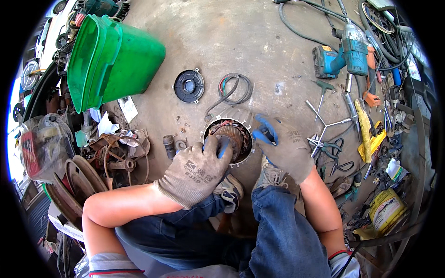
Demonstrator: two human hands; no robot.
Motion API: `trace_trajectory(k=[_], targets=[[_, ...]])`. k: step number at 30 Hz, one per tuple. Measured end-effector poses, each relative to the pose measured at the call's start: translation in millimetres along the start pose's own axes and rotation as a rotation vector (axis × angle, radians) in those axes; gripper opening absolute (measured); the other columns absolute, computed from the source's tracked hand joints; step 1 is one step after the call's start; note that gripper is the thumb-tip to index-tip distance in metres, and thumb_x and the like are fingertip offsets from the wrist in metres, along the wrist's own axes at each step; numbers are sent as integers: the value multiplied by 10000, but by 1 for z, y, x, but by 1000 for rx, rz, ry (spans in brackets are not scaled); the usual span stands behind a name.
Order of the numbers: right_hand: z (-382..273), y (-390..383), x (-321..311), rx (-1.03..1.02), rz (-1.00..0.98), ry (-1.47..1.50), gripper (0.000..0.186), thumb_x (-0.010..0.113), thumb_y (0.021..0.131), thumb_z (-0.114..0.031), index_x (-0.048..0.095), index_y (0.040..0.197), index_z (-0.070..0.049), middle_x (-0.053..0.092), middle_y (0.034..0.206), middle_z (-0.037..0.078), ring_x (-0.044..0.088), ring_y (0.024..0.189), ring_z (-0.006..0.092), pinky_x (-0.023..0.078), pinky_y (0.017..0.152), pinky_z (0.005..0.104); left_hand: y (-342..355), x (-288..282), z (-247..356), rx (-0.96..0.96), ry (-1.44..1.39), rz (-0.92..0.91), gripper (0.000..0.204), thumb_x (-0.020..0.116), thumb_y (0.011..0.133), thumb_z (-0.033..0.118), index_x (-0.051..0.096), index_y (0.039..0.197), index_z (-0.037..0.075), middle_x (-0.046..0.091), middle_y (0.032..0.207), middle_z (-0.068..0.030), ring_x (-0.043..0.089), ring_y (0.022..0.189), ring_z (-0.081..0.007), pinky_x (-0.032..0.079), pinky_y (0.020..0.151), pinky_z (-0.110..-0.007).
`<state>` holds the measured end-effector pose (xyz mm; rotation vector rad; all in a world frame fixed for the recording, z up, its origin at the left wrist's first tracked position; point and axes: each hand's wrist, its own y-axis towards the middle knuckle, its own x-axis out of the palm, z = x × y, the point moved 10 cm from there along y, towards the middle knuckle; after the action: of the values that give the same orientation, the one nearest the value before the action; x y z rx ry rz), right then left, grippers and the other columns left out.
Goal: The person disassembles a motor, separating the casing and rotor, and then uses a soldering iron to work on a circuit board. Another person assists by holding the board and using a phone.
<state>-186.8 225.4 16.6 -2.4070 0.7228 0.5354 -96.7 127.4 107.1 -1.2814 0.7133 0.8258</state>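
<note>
I have my left hand (198,169) laid over the near rim of the round, finned motor housing (233,114) standing between my feet on the concrete floor (273,51). Its fingers are bent down onto the copper-coloured core (239,137) inside the opening; whether they pinch it, I cannot tell. My right hand (283,142) is just beside the housing's right side, fingers curled, their blue coating showing; I cannot tell whether they grip anything small. My left glove (189,183) carries bold black printing with a dark emblem on its back; the lettering on my right glove (294,135) is smaller and fainter. Farther right, a yellow tub (388,211) wears a pale label with print too small to read, and at lower left a white box (66,227) has a line of dark lettering. Beyond the housing lie a looped cable (251,89) and a black round cover (181,89).
</note>
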Motion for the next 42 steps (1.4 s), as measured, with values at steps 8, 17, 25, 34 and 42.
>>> trace_trajectory(k=[8, 17, 25, 34, 42], targets=[[28, -2, 0, 93, -37, -92, 427, 658, 850, -273, 600, 1234, -95, 654, 986, 173, 643, 898, 345, 506, 790, 412, 11, 0, 11, 128, 104, -4, 291, 660, 791, 227, 549, 966, 22, 571, 857, -164, 639, 709, -300, 524, 544, -376], [54, -12, 1, 130, -26, -96, 435, 649, 862, -303, 596, 1241, -96, 659, 1012, 163, 645, 933, 330, 506, 815, 405, -23, -64, 26, 123, 63, -39, 403, 734, 725, 239, 558, 1003, 6, 572, 827, -137, 614, 591, -282, 508, 520, -390], [62, -10, 4, 139, -42, -54, 433, 643, 871, -318, 602, 1242, -98, 667, 1012, 163, 655, 926, 310, 508, 814, 399, -113, -205, -43, -400, -94, 436, 379, 648, 598, 81, 575, 956, -23, 605, 847, -117, 619, 743, -218, 498, 728, -324], [73, -7, 12, 197, -39, 18, 424, 650, 868, -297, 617, 1224, -68, 677, 980, 169, 667, 890, 299, 514, 793, 389, -11, -166, -155, -606, -517, 310, 188, 704, 816, 91, 581, 932, 7, 559, 752, 13, 519, 625, -47, 415, 526, -201], [86, -10, 34, 228, -62, 64, 433, 660, 861, -268, 610, 1229, -45, 677, 1006, 195, 671, 916, 309, 516, 819, 387, 152, -49, -214, -180, -856, 485, 247, 718, 830, 166, 615, 1003, 22, 610, 772, -14, 601, 605, -117, 499, 556, -243]])
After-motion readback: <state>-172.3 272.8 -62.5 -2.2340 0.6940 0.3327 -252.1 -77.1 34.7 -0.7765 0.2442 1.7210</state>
